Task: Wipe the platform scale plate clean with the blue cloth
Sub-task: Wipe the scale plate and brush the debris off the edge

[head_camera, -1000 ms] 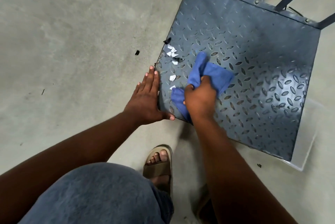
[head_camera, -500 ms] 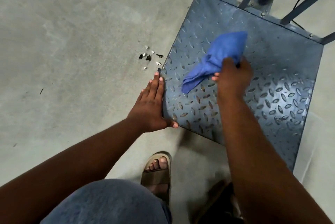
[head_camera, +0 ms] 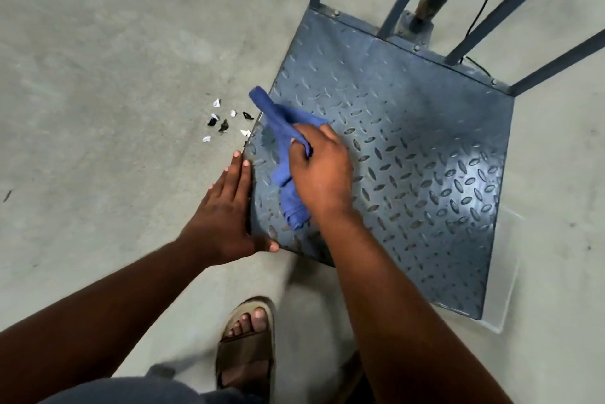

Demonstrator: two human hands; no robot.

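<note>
The plate (head_camera: 409,148) spreads right of my fingers. The cloth (head_camera: 281,122) lies along its left edge, long axis pointing away from me, bunched in my right hand (head_camera: 322,171), fingers curled round it. My left hand (head_camera: 222,217), fingers straight and together, presses that edge. Scraps (head_camera: 222,125) lie just beyond.

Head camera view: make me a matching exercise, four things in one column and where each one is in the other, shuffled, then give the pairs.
Column A
1. blue cloth
2. left hand
3. paper scraps
4. sandal

Column B
a. scattered on the concrete floor, left of the scale plate
b. gripped by the right hand on the plate
c. flat along the plate's left edge
d. on a foot near the bottom of the view

Pairs: 1-b, 2-c, 3-a, 4-d
</note>
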